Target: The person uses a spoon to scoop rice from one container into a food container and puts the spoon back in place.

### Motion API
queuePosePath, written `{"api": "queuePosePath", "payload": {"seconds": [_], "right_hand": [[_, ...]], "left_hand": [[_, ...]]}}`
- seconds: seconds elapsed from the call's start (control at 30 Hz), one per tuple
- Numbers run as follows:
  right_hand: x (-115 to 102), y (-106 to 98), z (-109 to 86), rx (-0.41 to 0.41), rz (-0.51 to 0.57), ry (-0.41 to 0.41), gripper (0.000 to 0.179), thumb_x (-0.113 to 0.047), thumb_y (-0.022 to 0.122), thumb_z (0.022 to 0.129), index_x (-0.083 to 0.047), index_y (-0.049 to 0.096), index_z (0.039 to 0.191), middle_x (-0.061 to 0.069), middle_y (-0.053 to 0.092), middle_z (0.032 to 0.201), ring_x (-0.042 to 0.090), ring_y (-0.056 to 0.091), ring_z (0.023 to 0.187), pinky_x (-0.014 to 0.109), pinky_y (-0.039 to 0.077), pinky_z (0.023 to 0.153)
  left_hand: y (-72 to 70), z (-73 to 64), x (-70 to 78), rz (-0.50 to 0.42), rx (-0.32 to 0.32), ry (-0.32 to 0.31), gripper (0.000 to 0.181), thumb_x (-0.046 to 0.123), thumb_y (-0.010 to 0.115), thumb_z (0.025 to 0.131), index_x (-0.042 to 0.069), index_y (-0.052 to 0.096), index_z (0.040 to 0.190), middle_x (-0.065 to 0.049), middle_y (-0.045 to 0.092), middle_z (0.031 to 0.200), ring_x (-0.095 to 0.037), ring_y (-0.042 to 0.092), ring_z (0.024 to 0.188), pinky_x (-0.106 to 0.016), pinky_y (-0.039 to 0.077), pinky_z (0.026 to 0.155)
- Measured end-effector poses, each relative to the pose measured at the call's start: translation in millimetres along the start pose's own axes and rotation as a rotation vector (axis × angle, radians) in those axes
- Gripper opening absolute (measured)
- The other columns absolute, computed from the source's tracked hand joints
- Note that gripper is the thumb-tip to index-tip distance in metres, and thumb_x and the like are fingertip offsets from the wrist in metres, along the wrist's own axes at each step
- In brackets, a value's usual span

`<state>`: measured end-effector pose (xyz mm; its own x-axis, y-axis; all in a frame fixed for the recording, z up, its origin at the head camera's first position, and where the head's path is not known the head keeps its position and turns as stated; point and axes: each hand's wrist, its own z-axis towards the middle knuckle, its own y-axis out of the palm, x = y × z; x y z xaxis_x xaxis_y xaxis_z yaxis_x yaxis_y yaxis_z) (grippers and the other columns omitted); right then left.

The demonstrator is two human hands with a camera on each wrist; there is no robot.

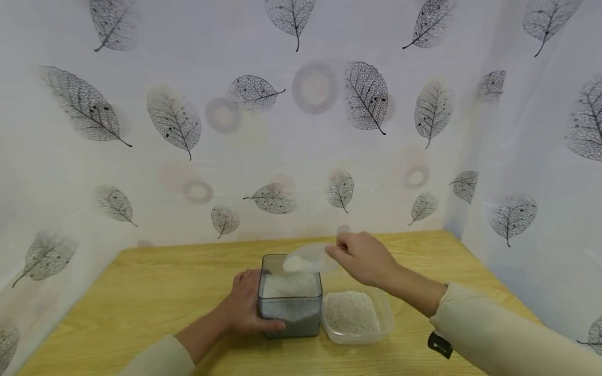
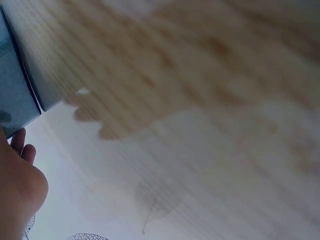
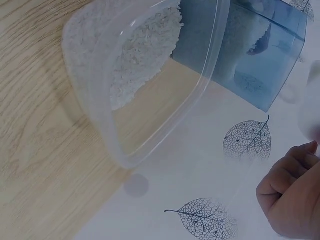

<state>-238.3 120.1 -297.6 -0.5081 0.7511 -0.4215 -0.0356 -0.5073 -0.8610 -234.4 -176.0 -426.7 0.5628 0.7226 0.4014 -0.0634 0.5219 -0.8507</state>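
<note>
My left hand point(image 1: 246, 305) grips the left side of a square, see-through grey container point(image 1: 293, 318), thumb along its front and fingers toward the back. White rice point(image 1: 291, 284) lies inside it. My right hand point(image 1: 364, 258) holds a translucent scoop point(image 1: 312, 256), tilted over the container's open top, with some rice at its left end. Just right of the container stands a clear shallow plastic tub point(image 1: 386, 318), part filled with rice point(image 1: 350, 313). In the right wrist view the tub point(image 3: 117, 145) fills the middle, and only the edge of the scoop point(image 3: 310, 117) shows.
Both containers stand on a light wood-grain table point(image 1: 155, 292). A pale curtain with leaf prints point(image 1: 282, 156) surrounds the table at the back and sides. A black clip-like object point(image 1: 439, 344) hangs by the right sleeve.
</note>
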Motion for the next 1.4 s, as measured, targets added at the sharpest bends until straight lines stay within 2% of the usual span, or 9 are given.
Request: {"api": "queuePosePath", "payload": {"seconds": [0.2, 0.37, 0.53, 0.83, 1.13, 1.4], "right_hand": [[10, -14, -4.3, 0.018, -0.018, 0.0, 0.042, -0.034, 0.054, 0.102, -0.017, 0.042, 0.066, -0.008, 0.032, 0.056, 0.008, 0.028, 0.051, 0.025, 0.028, 0.052], [21, -24, -6.3, 0.059, -0.042, 0.01, 0.043, -0.036, 0.052, 0.103, -0.017, 0.043, 0.065, -0.008, 0.033, 0.056, 0.009, 0.029, 0.05, 0.025, 0.028, 0.052], [33, -27, -18.5, 0.048, -0.042, 0.043, 0.045, -0.039, 0.051, 0.104, -0.017, 0.045, 0.065, -0.008, 0.035, 0.054, 0.009, 0.03, 0.048, 0.026, 0.03, 0.05], [61, -33, -38.1, 0.056, -0.052, 0.085, 0.047, -0.041, 0.048, 0.105, -0.016, 0.043, 0.065, -0.007, 0.034, 0.054, 0.009, 0.028, 0.048, 0.025, 0.029, 0.049], [88, -35, -59.4, 0.03, -0.156, 0.086, 0.046, -0.039, 0.049, 0.104, -0.018, 0.041, 0.065, -0.009, 0.032, 0.053, 0.005, 0.025, 0.048, 0.023, 0.026, 0.049], [109, -39, -75.2, 0.031, -0.301, 0.037, 0.044, -0.034, 0.054, 0.102, -0.02, 0.039, 0.063, -0.011, 0.029, 0.053, 0.003, 0.021, 0.048, 0.022, 0.024, 0.049]], "left_hand": [[-1.4, 3.6, -0.5, 0.017, -0.001, 0.015, 0.106, 0.078, 0.072, 0.065, 0.002, 0.043, 0.132, -0.008, 0.052, 0.12, -0.024, 0.045, 0.113, -0.052, 0.029, 0.104], [-4.3, 11.3, -2.3, 0.026, 0.038, 0.042, 0.105, 0.078, 0.071, 0.066, 0.001, 0.043, 0.133, -0.01, 0.053, 0.121, -0.025, 0.046, 0.113, -0.052, 0.028, 0.104], [-1.6, 6.5, -3.3, 0.022, 0.026, 0.047, 0.106, 0.082, 0.069, 0.065, 0.002, 0.045, 0.131, -0.009, 0.055, 0.12, -0.025, 0.047, 0.112, -0.051, 0.029, 0.1], [2.0, 3.4, -2.0, 0.009, 0.028, 0.035, 0.104, 0.079, 0.072, 0.064, 0.004, 0.045, 0.131, -0.008, 0.054, 0.121, -0.024, 0.046, 0.113, -0.05, 0.028, 0.103], [-1.9, 1.2, 0.2, 0.015, 0.001, 0.011, 0.105, 0.077, 0.073, 0.065, 0.003, 0.044, 0.133, -0.007, 0.054, 0.122, -0.023, 0.046, 0.113, -0.051, 0.029, 0.103], [-1.9, 0.7, 0.9, 0.009, -0.02, -0.004, 0.105, 0.072, 0.076, 0.065, 0.001, 0.043, 0.135, -0.01, 0.053, 0.124, -0.026, 0.046, 0.116, -0.052, 0.029, 0.104]]}}
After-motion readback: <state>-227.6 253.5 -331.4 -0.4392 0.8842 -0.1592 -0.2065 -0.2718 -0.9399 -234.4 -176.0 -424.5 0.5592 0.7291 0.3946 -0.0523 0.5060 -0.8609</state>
